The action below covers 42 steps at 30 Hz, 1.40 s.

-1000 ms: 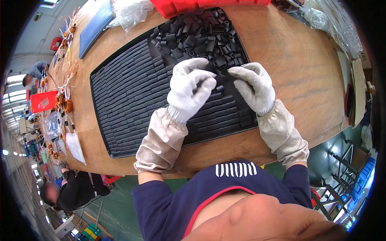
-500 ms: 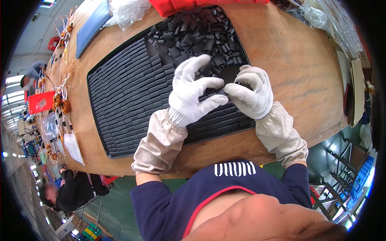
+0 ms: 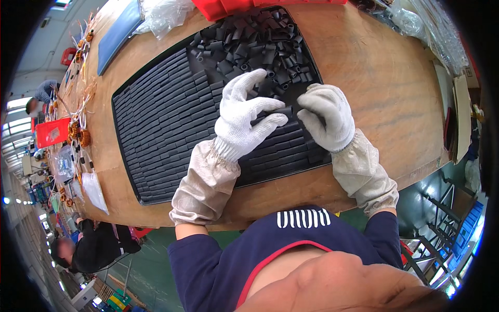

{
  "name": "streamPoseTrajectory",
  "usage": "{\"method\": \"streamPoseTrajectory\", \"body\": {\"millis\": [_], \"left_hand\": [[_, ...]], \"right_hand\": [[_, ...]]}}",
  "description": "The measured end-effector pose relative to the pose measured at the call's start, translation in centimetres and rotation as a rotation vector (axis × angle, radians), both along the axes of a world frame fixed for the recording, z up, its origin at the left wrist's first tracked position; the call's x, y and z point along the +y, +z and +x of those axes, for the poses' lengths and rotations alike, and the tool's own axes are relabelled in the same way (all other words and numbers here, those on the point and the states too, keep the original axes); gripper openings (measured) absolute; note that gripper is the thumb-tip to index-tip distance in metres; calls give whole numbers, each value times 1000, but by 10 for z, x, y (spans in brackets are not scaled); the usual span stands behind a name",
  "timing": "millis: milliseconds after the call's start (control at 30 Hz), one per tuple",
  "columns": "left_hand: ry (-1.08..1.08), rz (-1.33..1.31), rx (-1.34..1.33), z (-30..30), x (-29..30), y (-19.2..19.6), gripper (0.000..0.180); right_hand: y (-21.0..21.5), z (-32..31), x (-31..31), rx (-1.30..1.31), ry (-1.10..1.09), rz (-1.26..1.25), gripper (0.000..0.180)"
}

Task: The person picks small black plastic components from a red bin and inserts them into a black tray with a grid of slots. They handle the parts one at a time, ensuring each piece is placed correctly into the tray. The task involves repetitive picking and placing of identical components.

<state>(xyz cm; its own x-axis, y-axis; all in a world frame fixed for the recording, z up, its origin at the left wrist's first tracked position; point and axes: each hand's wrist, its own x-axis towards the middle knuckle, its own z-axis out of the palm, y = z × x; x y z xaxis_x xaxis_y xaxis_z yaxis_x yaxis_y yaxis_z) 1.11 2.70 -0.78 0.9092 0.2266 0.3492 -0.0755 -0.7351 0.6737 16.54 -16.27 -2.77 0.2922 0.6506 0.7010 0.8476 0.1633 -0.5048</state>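
Note:
A dark rectangular tray (image 3: 133, 193) lies on the wooden table, holding short black tubes. Packed rows of tubes (image 3: 161, 130) fill its left and near parts, while a loose heap of tubes (image 3: 270, 47) covers the far right. My left hand (image 3: 239, 117), in a white knit glove, pinches one black tube (image 3: 287, 111) between thumb and forefinger, just above the rows. Close by on the right is my gloved right hand (image 3: 332, 117), its fingers curled but apart from the thumb, with no tube showing between them.
A red bin (image 3: 213, 9) stands beyond the tray. Clear plastic bags (image 3: 163, 18) and a blue flat folder (image 3: 118, 39) lie at the far left. Wired copper coils (image 3: 78, 132) line the table's left edge, where a person in black (image 3: 104, 247) sits. Cardboard (image 3: 462, 119) leans at the right.
My hands have drawn apart. The right hand has let go and shifted slightly right, its fingers less pinched; the left keeps a tube at its fingertips.

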Motion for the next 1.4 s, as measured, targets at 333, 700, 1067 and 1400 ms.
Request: {"method": "streamPoseTrajectory", "body": {"millis": [333,700,1067,1400], "left_hand": [[10,166,-54,2,-1,-1,31],[2,179,-106,4,-1,-6,28],[-13,245,-67,4,-8,-4,38],[28,187,-92,4,-3,-13,38]], "right_hand": [[5,-3,-1,9,30,-80,40],[10,-1,-2,113,118,-125,40],[-2,-11,-3,442,45,-94,30],[9,-6,5,119,70,-132,29]]}}
